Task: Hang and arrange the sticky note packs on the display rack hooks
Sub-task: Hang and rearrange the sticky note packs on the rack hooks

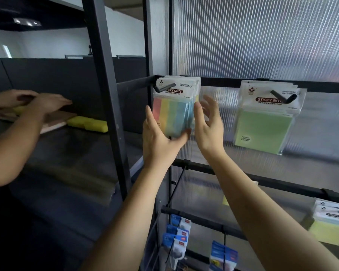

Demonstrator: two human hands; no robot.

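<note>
A stack of multicolour striped sticky note packs [174,112] hangs on a black hook [162,88] at the left end of the rack's top rail [221,82]. My left hand [159,141] grips the stack from below, thumb up its left side and fingers curled under its bottom edge. My right hand [209,126] is spread beside the stack's right edge, the thumb touching it and the fingers apart behind it. To the right, several green sticky note packs [262,130] hang on a second hook [282,96].
Yellow-green note packs [329,229] hang at the lower right, and blue-carded packs [176,239] on lower hooks. A black upright [108,94] separates the rack from a dark shelf, where another person's hands [37,104] rest near yellow blocks [88,124].
</note>
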